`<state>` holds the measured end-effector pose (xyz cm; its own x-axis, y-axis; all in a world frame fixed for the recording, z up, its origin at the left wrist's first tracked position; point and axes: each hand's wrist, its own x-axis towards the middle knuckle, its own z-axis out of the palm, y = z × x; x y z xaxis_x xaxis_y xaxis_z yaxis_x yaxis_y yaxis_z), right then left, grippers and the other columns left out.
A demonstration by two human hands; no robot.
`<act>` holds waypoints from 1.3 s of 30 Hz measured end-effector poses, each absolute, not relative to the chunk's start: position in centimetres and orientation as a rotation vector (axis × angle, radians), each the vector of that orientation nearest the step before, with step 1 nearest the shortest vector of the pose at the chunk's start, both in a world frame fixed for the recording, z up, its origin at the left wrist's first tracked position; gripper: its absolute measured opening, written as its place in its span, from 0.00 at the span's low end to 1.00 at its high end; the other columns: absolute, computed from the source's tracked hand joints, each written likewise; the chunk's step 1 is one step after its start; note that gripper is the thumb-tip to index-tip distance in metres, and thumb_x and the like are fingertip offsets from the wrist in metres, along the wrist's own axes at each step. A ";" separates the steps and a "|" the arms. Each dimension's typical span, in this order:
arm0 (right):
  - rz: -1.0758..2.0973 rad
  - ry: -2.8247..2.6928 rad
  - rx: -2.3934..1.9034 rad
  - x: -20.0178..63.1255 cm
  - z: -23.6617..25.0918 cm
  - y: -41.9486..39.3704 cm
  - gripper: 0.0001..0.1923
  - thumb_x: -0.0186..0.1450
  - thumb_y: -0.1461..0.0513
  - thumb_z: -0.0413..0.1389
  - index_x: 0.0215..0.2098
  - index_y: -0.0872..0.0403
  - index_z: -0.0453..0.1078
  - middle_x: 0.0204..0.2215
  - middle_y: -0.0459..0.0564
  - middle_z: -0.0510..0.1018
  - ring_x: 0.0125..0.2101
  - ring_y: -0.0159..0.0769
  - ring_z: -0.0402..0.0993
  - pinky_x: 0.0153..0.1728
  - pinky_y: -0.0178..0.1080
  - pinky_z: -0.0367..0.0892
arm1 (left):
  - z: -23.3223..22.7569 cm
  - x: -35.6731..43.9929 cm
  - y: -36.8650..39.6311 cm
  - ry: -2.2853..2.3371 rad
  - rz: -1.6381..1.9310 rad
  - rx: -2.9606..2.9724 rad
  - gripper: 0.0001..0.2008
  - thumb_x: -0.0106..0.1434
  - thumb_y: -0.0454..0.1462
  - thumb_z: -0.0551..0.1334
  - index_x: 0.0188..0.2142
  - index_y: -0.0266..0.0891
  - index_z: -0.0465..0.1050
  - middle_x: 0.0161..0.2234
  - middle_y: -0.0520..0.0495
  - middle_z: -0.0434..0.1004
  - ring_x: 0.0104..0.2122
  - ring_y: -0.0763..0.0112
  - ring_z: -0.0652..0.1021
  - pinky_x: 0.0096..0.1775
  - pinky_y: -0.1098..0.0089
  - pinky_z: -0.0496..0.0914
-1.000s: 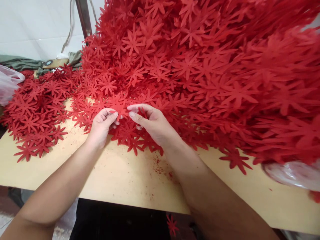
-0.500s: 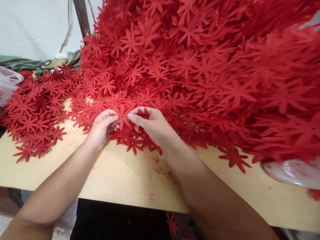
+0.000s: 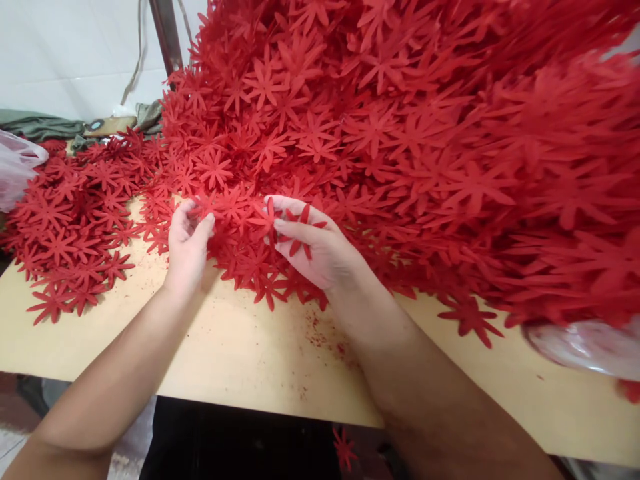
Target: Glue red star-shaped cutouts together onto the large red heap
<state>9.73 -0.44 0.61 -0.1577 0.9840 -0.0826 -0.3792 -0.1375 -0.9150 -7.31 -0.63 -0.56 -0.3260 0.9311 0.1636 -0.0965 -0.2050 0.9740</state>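
Red flower-shaped fabric cutouts with long narrow petals [image 3: 270, 150] lie heaped in front of me. At the near edge of the heap, my left hand [image 3: 187, 247] has its thumb apart from its curled fingers, and I see nothing held between them. My right hand [image 3: 325, 257] pinches a red flower cutout [image 3: 270, 217] between thumb and fingers. Another red flower cutout [image 3: 301, 233] sits in that palm, behind the thumb. More cutouts lie just under and between both hands.
A smaller spread of cutouts [image 3: 65, 233] lies at the left, beside a translucent plastic bag [image 3: 17, 170]. Clear plastic [image 3: 590, 347] pokes out under the heap at the right. Red crumbs dot the pale tabletop [image 3: 240, 360]. One cutout [image 3: 344, 447] shows below the table edge.
My hands have moved apart, the left one leftward and off the flower cutout they both held. My right hand has shifted slightly to the right and turned.
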 end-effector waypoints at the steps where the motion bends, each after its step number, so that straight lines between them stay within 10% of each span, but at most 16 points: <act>1: 1.550 -0.942 -0.947 9.7 0.5 -0.4 0.19 0.47 0.63 0.62 0.38 0.49 0.70 0.33 0.43 0.76 0.32 0.29 0.71 0.33 0.36 0.69 | -1.0 -7.5 -0.5 1.281 1.667 1.168 0.21 0.51 0.43 0.68 0.44 0.43 0.68 0.46 0.47 0.71 0.44 0.70 0.74 0.43 0.71 0.70; 11: 1.433 -0.970 -1.026 8.7 1.0 -0.8 0.14 0.47 0.64 0.62 0.32 0.52 0.67 0.19 0.37 0.69 0.19 0.23 0.63 0.22 0.32 0.65 | -0.9 -7.3 -2.0 1.490 1.571 1.950 0.24 0.58 0.47 0.62 0.53 0.45 0.67 0.60 0.42 0.59 0.61 0.57 0.60 0.62 0.55 0.52; 26: 1.481 -1.047 -1.045 8.1 0.0 -0.8 0.24 0.49 0.43 0.61 0.27 0.52 0.64 0.23 0.42 0.69 0.20 0.24 0.61 0.18 0.31 0.58 | 0.0 -5.5 -2.6 1.233 1.405 1.541 0.07 0.57 0.41 0.64 0.31 0.39 0.76 0.29 0.50 0.76 0.30 0.73 0.74 0.37 0.72 0.68; 34: 0.715 -1.494 -1.121 9.0 0.1 -1.1 0.18 0.53 0.51 0.63 0.40 0.49 0.74 0.46 0.53 0.69 0.50 0.39 0.65 0.52 0.45 0.63 | 0.2 -5.5 -2.1 1.098 1.439 1.085 0.15 0.50 0.46 0.68 0.25 0.37 0.70 0.22 0.54 0.72 0.23 0.80 0.69 0.30 0.76 0.66; 39: 1.159 -1.405 -0.936 8.3 0.1 -1.5 0.21 0.52 0.50 0.63 0.39 0.51 0.70 0.37 0.49 0.75 0.38 0.34 0.72 0.45 0.42 0.69 | 0.3 -5.3 -2.3 1.099 1.375 1.133 0.18 0.50 0.48 0.68 0.21 0.37 0.67 0.18 0.57 0.65 0.20 0.81 0.64 0.26 0.76 0.63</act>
